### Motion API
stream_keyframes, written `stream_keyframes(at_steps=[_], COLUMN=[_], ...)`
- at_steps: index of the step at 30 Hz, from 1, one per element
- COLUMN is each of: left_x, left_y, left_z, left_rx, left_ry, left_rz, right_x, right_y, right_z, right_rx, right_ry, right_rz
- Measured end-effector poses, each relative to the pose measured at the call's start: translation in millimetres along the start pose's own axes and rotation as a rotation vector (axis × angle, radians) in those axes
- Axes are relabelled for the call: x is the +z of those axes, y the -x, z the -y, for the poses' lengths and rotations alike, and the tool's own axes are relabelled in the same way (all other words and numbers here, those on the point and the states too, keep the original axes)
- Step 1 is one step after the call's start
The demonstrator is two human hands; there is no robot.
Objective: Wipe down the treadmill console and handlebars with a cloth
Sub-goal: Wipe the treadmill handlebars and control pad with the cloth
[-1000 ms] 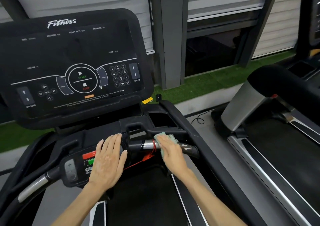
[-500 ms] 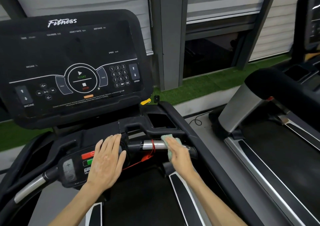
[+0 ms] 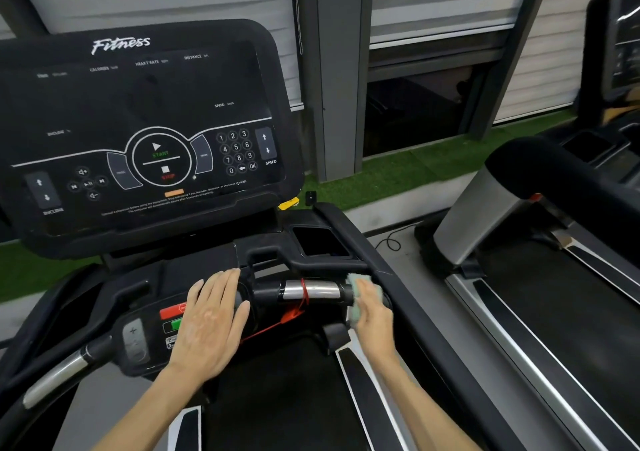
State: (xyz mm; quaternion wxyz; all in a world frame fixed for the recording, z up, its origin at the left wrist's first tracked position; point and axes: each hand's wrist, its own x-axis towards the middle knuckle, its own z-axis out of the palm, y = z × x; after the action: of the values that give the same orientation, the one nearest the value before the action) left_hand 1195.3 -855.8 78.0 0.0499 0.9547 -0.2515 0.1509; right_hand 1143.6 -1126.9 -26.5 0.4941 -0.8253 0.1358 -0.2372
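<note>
Alt text from my remote view: A pale mint-green cloth (image 3: 352,307) shows under the right hand (image 3: 374,312). Just left of that hand, the handlebar (image 3: 311,290) is black with a shiny silver band, crossed by a thin red cord (image 3: 304,295). Beside the left hand (image 3: 211,326) I see a red button (image 3: 171,311) and a green button (image 3: 176,324) on a black panel. Above both hands, the console (image 3: 138,104) is glossy black with white lettering, a green START, a red STOP and a small orange strip. Beyond the right hand lies green turf (image 3: 415,170).
</note>
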Motion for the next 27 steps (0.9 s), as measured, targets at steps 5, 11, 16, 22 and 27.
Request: stream_keyframes(at_steps=[5, 11, 16, 22, 27], left_x=[-1, -1, -1, -1, -1], left_y=[0, 1, 1, 0, -5], left_z=[-3, -1, -2, -1, -4], left_rx=[-0.011, 0.0, -0.01, 0.001, 0.017], left_ry=[-0.003, -0.004, -0.028, -0.044, -0.079], left_rz=[0.007, 0.023, 0.033, 0.048, 0.056], right_x=[13, -13, -5, -8, -37], right_y=[-2, -6, -1, 0, -2], right_z=[2, -3, -10, 2, -11], right_rx=[0.073, -0.098, 0.086, -0.132, -0.018], right_ry=[0.126, 0.072, 0.124, 0.08, 0.167], right_rz=[-0.142, 0.178, -0.011, 0.239, 0.153])
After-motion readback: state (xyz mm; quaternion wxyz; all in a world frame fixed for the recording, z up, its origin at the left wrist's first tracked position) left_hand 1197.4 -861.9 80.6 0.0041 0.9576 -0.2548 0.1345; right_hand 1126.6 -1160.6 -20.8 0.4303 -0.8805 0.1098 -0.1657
